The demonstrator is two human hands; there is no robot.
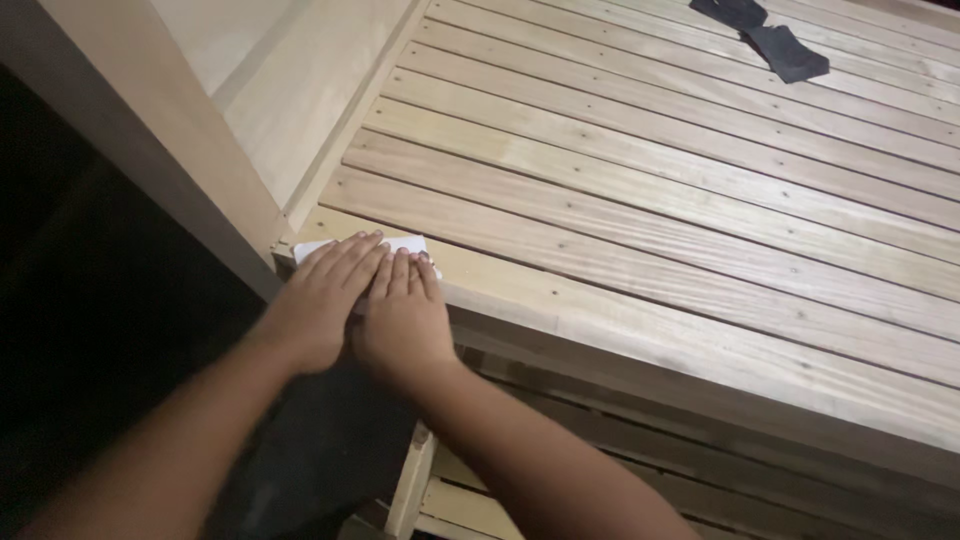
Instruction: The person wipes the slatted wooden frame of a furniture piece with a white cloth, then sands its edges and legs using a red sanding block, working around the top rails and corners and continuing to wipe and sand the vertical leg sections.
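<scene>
left hand (pixel 318 312): fingers flat, pressing small white sheet (pixel 405 243).
right hand (pixel 403 320): fingers extended, grasping nothing.
sheet: corner of pale slatted wooden surface (pixel 650 200).
risk: uneven pressure could likely crease or shift it.

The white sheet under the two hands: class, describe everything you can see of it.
The white sheet is thin, flat and pale, perhaps paper or sandpaper; which cannot be told. It lies on the front edge board of the slatted wooden frame, close to the corner by the upright panel. The left hand and right hand press flat on it side by side, fingers extended, hiding most of it. Only its far edge and corners show beyond the fingertips.
</scene>
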